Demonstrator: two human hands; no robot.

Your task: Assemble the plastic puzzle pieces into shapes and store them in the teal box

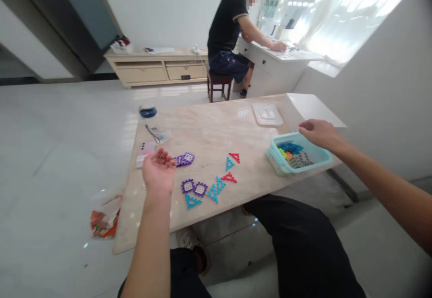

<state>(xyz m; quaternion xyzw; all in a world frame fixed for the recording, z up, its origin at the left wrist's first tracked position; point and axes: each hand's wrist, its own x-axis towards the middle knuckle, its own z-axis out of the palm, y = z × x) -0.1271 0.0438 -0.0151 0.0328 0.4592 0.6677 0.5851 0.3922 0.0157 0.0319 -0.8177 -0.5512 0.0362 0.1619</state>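
My left hand (158, 172) is palm up at the table's left side, its fingers loosely curled and nothing visible in it. Close by its fingertips lie purple square puzzle tiles (185, 159). My right hand (317, 132) hovers over the rim of a light-blue plastic box (275, 158), fingers bent together; what they hold, if anything, is hidden. Inside the box are blue pieces (290, 148) and grey pieces (301, 160), with some orange and green ones. Between my hands lie more purple square tiles (200, 189), blue triangular tiles (192, 202) and red triangular tiles (229, 178).
A clear lid (267, 114) lies toward the far edge of the marble-look table (202, 127). At the left are a dark-blue roll (147, 111), a pink box (147, 148) and a small plastic packet (157, 133). Another person (227, 19) sits at a white desk beyond.
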